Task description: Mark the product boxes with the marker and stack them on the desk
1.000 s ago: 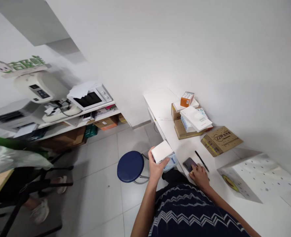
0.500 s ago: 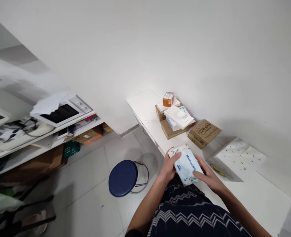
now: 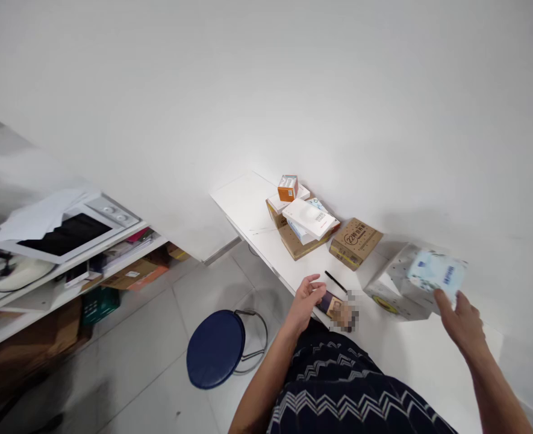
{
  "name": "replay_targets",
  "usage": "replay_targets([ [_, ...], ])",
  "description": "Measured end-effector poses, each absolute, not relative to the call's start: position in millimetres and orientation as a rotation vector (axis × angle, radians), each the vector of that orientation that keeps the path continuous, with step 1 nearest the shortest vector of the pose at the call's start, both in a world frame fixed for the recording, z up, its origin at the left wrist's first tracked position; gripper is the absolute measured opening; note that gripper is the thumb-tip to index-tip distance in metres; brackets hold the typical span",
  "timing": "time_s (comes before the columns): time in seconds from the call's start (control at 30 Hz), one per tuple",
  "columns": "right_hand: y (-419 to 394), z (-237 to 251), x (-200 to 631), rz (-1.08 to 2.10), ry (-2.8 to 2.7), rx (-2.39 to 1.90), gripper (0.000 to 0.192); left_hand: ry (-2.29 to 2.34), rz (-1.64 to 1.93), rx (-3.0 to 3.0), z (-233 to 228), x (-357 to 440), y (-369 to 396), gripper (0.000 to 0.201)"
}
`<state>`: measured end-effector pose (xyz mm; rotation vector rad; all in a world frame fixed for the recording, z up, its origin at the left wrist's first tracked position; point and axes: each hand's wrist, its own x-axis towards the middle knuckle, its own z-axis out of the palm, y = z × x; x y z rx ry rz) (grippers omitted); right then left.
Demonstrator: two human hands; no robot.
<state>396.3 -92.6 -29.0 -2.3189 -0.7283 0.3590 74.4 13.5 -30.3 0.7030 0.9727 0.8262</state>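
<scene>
Item, my right hand [image 3: 464,325]: closed on the near edge of a blue-and-white pack [image 3: 438,271], thumb to the left, other fingers to the right and partly hidden. Item, the said pack: over the dotted white carton [image 3: 417,306] at the wall side of the white table [image 3: 239,208]; whether it touches the carton I cannot tell. Item, my left hand [image 3: 308,298]: bare of any load, fingers loosely spread and slightly bent, at the near edge of a dark phone [image 3: 324,301]; contact there uncertain, the phone's far end blurred. Item, one black pen [image 3: 335,281], lying just beyond the phone. Item, one brown carton [image 3: 355,242], printed "22", near the dotted one. Item, one pile: flat cardboard [image 3: 299,248] beneath, a white box [image 3: 309,217] above, a small orange box [image 3: 288,188] topmost. Item, one round blue stool [image 3: 216,349], on the floor beside the table.
</scene>
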Motion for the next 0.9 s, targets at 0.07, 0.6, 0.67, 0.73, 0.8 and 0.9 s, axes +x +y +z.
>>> replay_targets([
  [0.07, -90.3, -27.6, 388.5, 0.158, -0.776, -2.490, 0.077, 1.002, 0.837, 0.723, -36.1, 69.7, 14.4, 0.059],
  [0.6, 135.2, -57.8, 363.5, 0.423, -1.289, -2.638, 0.060, 1.067, 0.682, 0.623, -89.6, 78.5, 25.8, 0.051],
  [0.67, 141.6, -64.9, 368.0, 0.429, -1.240, -2.679, 0.070, 1.063, 0.648, 0.577, -98.1, 81.3, 29.0, 0.051],
  [0.73, 143.4, -69.4, 373.3, 0.443, -1.207, -2.708, 0.082, 1.046, 0.603, 0.521, -107.1, 88.0, 35.7, 0.055],
  [0.8, 144.2, -71.6, 379.9, 0.465, -1.190, -2.728, 0.089, 1.012, 0.560, 0.461, -115.6, 99.3, 45.9, 0.062],
  [0.9, 145.6, -72.4, 388.0, 0.501, -1.197, -2.726, 0.089, 0.957, 0.527, 0.397, -123.9, 124.2, 65.1, 0.073],
])
